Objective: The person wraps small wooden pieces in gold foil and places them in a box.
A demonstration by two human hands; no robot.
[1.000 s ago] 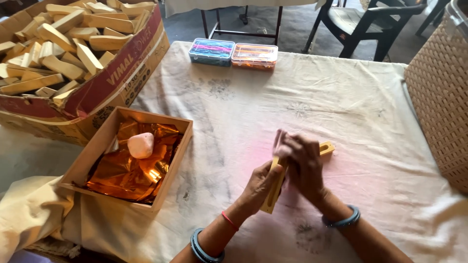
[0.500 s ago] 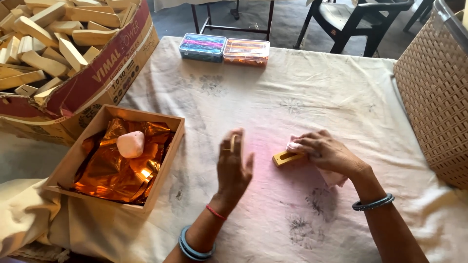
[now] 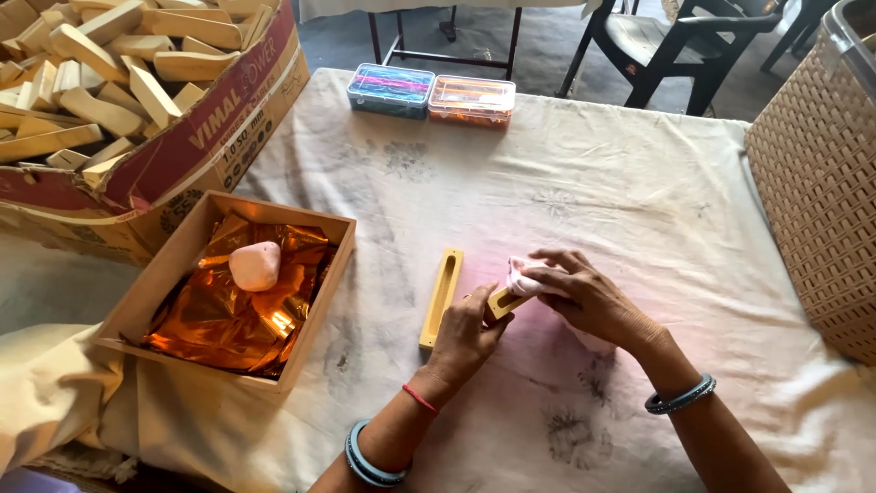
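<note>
Wooden mould half [image 3: 442, 298] now lies apart, left of hands | left hand [image 3: 465, 333] fingers grip second half [image 3: 505, 300] | right hand [image 3: 589, 297] pinches pink lump [image 3: 522, 274] onto it, mid-table.

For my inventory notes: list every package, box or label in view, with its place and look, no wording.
Cardboard carton: far left, brown with a red printed band, full of wooden blocks.
Open box: left, square, tan, lined with orange foil.
Blue case: far edge, clear, rectangular.
Orange case: beside it, touching.
No screens or signs.
</note>
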